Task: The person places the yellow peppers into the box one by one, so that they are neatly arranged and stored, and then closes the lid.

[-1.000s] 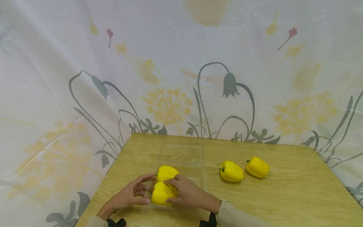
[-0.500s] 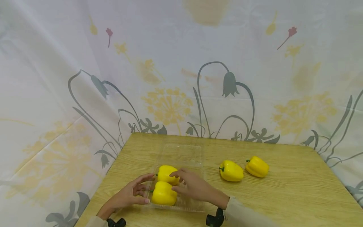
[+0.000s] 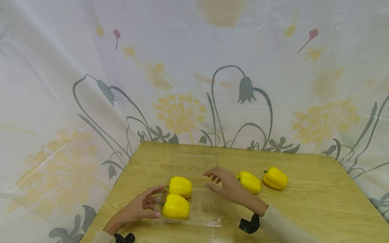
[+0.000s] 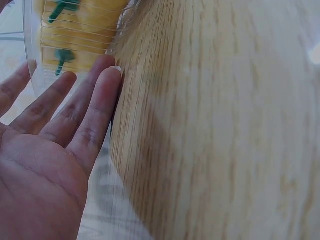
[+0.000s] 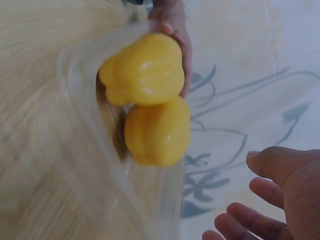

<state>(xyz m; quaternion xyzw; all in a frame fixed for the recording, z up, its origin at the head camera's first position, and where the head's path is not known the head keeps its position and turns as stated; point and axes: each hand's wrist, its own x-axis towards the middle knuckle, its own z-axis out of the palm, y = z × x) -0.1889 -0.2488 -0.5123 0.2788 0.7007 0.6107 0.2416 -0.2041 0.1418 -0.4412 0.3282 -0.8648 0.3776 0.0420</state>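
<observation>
A clear plastic clamshell box [image 3: 206, 206] lies with its lid [image 3: 196, 163] folded back. Two yellow bell peppers sit along its left side, a near pepper [image 3: 176, 207] and a far pepper [image 3: 180, 186]. My left hand [image 3: 140, 208] is at the box's left wall; in the left wrist view its fingers [image 4: 97, 100] are fairly straight, with tips against or close to the clear wall. Over the box's right edge hovers my right hand [image 3: 229, 185], holding nothing, fingers loosely bent. It partly covers a third pepper [image 3: 250, 182] on the table.
Right of that pepper lies another yellow pepper [image 3: 275, 178] on the wooden table [image 3: 316, 202]. A patterned cloth [image 3: 182, 84] hangs behind the table and along its left side.
My right hand has let go of the near pepper in the box and moved right and away, toward the peppers on the table. My left hand stays put.
</observation>
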